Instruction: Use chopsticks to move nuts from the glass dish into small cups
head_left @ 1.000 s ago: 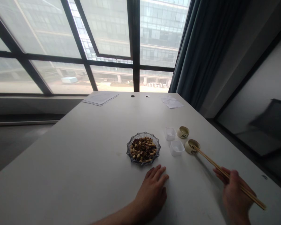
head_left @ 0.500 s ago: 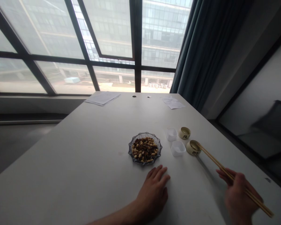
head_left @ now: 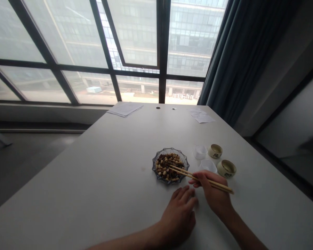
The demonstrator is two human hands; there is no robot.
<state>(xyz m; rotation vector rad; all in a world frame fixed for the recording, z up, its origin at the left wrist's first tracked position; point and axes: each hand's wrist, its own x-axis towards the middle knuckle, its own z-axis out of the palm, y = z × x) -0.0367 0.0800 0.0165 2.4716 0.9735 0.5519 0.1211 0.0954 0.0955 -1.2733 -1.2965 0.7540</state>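
Observation:
In my right hand (head_left: 214,192) is a pair of wooden chopsticks (head_left: 202,179), gripped between thumb and fingers. Their slightly parted tips reach into the nuts (head_left: 165,165) in a scalloped glass bowl (head_left: 154,173); whether they touch one is too small to tell. The nuts are mixed pale and dark pieces. My left hand (head_left: 181,211) rests on the table just in front of the bowl, fingers stretched out and holding nothing. Right of the bowl stand two clear plastic cups, the nearer cup (head_left: 206,164) partly hidden by my right hand. The farther cup (head_left: 199,151) is behind it.
Two small cream bowls with dark characters, a front one (head_left: 226,169) and a back one (head_left: 215,150), stand right of the cups. Paper sheets (head_left: 125,109) lie at the table's far left, another sheet (head_left: 202,115) at the far right. Windows and a dark curtain (head_left: 232,62) rise beyond.
My right hand has swung left, taking the chopstick tips from the front cream bowl to the nuts in the glass bowl. My left hand stays in place; the whole view has shifted slightly.

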